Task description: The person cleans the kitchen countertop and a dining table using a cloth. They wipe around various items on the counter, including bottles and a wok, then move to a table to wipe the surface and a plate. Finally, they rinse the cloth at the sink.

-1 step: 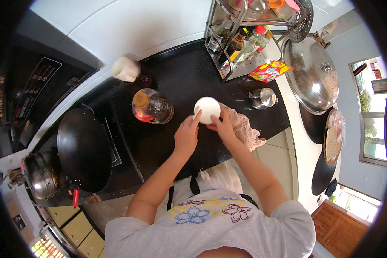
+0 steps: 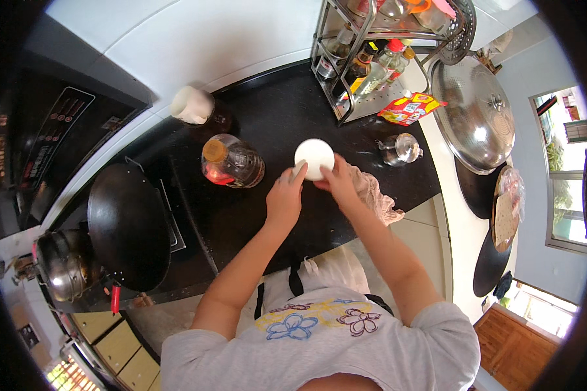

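Note:
A round white object [image 2: 314, 158], which looks like a lid or the top of a jar, is between my hands over the black counter. My left hand [image 2: 285, 195] has its fingers closed at the near left edge of it, with the thumb or a finger over the rim. On the right edge, my right hand [image 2: 338, 182] grips it with bent fingers. What is underneath the white disc is hidden. A crumpled pinkish cloth [image 2: 376, 195] lies just beyond my right wrist. Left of my hands stands a big dark bottle [image 2: 240, 166] with an orange-brown cap.
A black wok [image 2: 129, 225] with a red handle sits on the left. Behind are a white-topped container [image 2: 194, 106] and a metal rack [image 2: 366, 98] of bottles. A small steel pot [image 2: 398, 150], a red-yellow packet [image 2: 411, 109] and a large domed lid [image 2: 474, 114] stand right.
My left fingertip has drawn back from the top of the white disc to its near edge. The disc's face shows a little more fully.

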The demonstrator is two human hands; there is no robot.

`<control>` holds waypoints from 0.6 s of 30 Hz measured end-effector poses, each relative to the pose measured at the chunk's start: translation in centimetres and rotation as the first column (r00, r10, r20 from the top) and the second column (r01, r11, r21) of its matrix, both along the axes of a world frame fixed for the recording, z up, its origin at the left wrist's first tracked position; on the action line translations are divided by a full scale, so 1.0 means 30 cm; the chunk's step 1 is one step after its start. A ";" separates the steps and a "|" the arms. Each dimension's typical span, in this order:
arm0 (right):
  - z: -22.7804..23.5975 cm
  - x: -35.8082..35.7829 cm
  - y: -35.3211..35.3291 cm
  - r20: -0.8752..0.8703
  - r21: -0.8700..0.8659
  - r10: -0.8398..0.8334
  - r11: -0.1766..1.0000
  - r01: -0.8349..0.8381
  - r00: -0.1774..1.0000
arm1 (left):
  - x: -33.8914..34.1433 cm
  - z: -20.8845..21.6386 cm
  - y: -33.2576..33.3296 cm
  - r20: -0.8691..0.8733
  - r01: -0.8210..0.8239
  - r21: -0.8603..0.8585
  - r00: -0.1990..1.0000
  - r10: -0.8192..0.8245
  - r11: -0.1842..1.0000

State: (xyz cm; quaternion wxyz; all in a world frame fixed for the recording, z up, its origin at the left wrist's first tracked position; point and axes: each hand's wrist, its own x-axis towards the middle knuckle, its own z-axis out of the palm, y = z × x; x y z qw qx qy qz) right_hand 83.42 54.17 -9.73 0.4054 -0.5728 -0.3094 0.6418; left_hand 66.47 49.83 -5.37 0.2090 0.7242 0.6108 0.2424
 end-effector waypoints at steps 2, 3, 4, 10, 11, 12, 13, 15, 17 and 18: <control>-0.009 -0.015 0.166 0.052 -0.009 0.043 0.999 -0.042 0.998 | 0.020 -0.032 0.108 -0.119 -0.031 -0.009 0.992 0.030 0.999; -0.033 -0.014 0.242 0.089 0.031 0.083 0.996 -0.086 0.993 | 0.039 -0.040 0.167 -0.160 -0.061 -0.030 0.985 0.055 0.998; -0.023 -0.037 0.305 0.082 0.034 0.084 0.996 -0.087 0.993 | 0.044 -0.044 0.219 -0.208 -0.101 -0.043 0.974 0.090 0.994; -0.049 -0.135 0.490 0.033 0.155 0.035 0.987 -0.039 0.999 | 0.052 -0.048 0.433 -0.313 -0.235 0.067 0.918 0.244 0.970; -0.042 -0.139 0.478 0.141 0.187 -0.009 0.982 -0.017 0.990 | 0.042 -0.061 0.460 -0.335 -0.235 0.038 0.913 0.234 0.971; -0.045 -0.108 0.454 0.226 0.272 0.051 0.956 -0.113 0.973 | 0.051 -0.058 0.470 -0.290 -0.253 -0.007 0.926 0.240 0.967; -0.052 -0.065 0.406 0.311 0.331 0.108 0.919 -0.214 0.944 | 0.058 -0.049 0.466 -0.253 -0.267 -0.063 0.936 0.244 0.962; 0.111 -0.006 0.254 0.363 0.583 0.094 0.753 -0.305 0.927 | 0.030 -0.021 0.411 -0.373 -0.333 0.049 0.869 0.326 0.942; 0.229 0.184 0.131 0.488 0.676 -0.176 0.696 -0.243 0.855 | 0.103 0.016 0.370 -0.206 -0.267 0.143 0.934 0.292 0.953; 0.209 0.324 0.098 0.579 0.730 -0.380 0.636 -0.250 0.721 | 0.167 0.046 0.342 -0.182 -0.200 0.166 0.956 0.230 0.966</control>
